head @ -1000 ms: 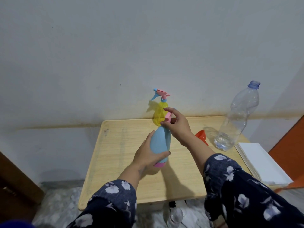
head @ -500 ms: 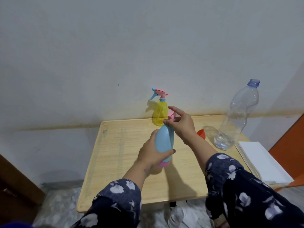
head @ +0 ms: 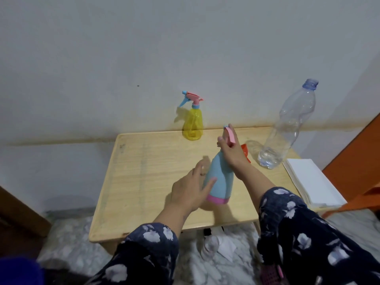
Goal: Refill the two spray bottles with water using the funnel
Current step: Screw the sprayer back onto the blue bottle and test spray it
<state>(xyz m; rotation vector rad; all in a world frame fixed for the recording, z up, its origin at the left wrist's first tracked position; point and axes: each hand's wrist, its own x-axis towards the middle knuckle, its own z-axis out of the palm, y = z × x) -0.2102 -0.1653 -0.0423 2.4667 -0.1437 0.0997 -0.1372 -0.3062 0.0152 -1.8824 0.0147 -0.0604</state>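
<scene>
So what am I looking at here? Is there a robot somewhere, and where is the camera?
No robot: a person wears a wide-angle camera on the head, looking down at both hands. On the wooden table stand a yellow spray bottle near the wall and a clear water bottle, mostly empty, with a stack of white paper beside it. An orange funnel peeks out behind the right wrist. The right hand grips the pink sprayer top of the blue spray bottle; the left hand rests against its side, fingers fairly straight.

Pale matt wood table [head: 144, 173]; glossy translucent-plastic yellow spray bottle [head: 193, 124]
</scene>
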